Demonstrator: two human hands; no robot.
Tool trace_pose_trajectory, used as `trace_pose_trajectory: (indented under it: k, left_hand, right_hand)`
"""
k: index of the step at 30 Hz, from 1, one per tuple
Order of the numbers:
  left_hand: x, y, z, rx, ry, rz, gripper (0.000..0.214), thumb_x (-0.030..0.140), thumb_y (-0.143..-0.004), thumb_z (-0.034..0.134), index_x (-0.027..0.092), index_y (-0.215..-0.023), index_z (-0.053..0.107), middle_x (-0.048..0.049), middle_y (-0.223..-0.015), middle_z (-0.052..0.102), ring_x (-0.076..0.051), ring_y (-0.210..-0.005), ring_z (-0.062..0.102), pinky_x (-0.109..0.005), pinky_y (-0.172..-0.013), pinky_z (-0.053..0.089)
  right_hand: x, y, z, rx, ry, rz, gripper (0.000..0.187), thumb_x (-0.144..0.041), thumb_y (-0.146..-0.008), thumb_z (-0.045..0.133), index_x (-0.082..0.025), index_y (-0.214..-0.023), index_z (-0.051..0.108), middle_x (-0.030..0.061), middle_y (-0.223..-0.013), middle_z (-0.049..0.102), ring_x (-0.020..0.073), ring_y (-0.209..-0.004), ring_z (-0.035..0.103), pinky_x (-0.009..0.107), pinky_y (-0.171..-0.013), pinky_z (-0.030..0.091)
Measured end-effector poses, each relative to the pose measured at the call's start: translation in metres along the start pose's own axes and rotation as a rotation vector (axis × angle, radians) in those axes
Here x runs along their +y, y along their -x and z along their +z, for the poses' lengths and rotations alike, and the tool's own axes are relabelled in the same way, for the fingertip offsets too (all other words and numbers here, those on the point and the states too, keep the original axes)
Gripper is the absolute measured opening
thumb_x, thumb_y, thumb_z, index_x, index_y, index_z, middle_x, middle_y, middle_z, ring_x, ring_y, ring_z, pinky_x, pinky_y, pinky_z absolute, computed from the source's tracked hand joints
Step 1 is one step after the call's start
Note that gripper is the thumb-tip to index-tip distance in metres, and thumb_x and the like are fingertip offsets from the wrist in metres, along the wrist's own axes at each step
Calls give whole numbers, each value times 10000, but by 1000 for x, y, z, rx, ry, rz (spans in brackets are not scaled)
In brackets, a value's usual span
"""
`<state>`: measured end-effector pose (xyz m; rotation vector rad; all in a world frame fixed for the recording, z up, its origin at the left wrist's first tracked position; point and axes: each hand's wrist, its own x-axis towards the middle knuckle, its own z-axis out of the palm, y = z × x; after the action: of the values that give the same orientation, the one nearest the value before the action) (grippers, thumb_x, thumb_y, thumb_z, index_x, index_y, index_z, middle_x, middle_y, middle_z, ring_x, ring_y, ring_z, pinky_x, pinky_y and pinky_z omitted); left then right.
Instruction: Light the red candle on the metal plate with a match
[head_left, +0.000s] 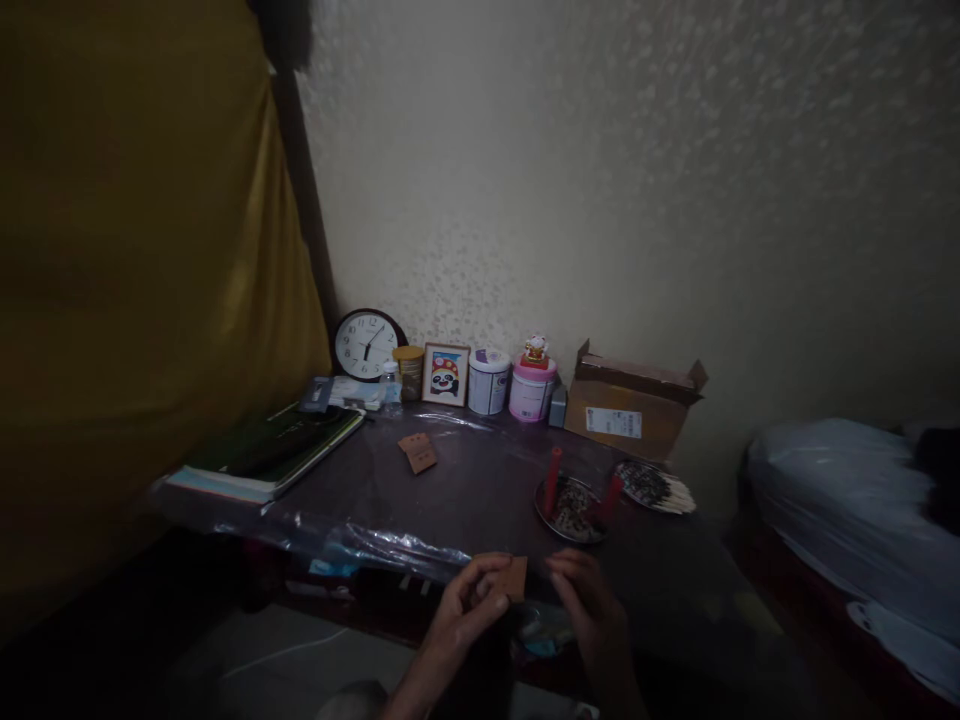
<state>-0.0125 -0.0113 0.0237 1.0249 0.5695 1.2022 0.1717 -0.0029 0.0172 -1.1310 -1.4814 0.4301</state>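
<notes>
At the table's near edge, my left hand pinches a small brown matchbox between thumb and fingers. My right hand hovers just to the right, apart from the box. Its thumb and fingertips are drawn together, and whatever they hold is too small and dark to make out. Beyond the right hand, two red candles stand on a metal plate strewn with dark, burnt bits. Another plate beside it carries pale sticks and blackened ones. More small brown boxes lie farther back on the table.
Along the wall stand a clock, a panda picture frame, a white tin, a pink tin with a figurine, and an opened carton. Books lie at left near a yellow curtain. Plastic film covers the table.
</notes>
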Motion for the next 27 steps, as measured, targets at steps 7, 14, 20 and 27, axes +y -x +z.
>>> trace_pose_trajectory:
  k: [7,14,20,27]
  left_hand:
    - [3,1,2,6,14,1,336,301,-699,672,214,-1019,621,-62,-1023,672,-245,-989,573,-354,-867,397]
    - [-3,-2,0,28,26,10,355,316,-671,693,206,-1003,634,-66,-972,687,-255,-967,587,-360,-852,404]
    - [-11,-4,-4,43,59,-14,354,294,-685,686,199,-1021,628,-77,-999,691,-242,-947,597,-340,-832,404]
    - [-26,-8,-6,121,135,-52,324,330,-633,725,194,-917,650,-63,-857,715,-209,-791,622,-309,-731,416]
  right_hand:
    - [-9,-1,0,117,-102,375,295,-453,-678,650,-188,-803,684,68,-781,721,250,-756,677,340,-685,552]
    - [-15,-2,1,111,-248,447,325,-465,-672,645,-182,-829,676,71,-764,731,251,-720,689,325,-619,560]
    - [-11,-5,-1,74,-249,449,350,-481,-675,646,-170,-829,695,83,-834,730,259,-802,683,356,-740,542]
    - [-4,-9,-2,99,-394,474,385,-493,-572,732,-160,-765,713,65,-772,731,237,-732,692,313,-708,562]
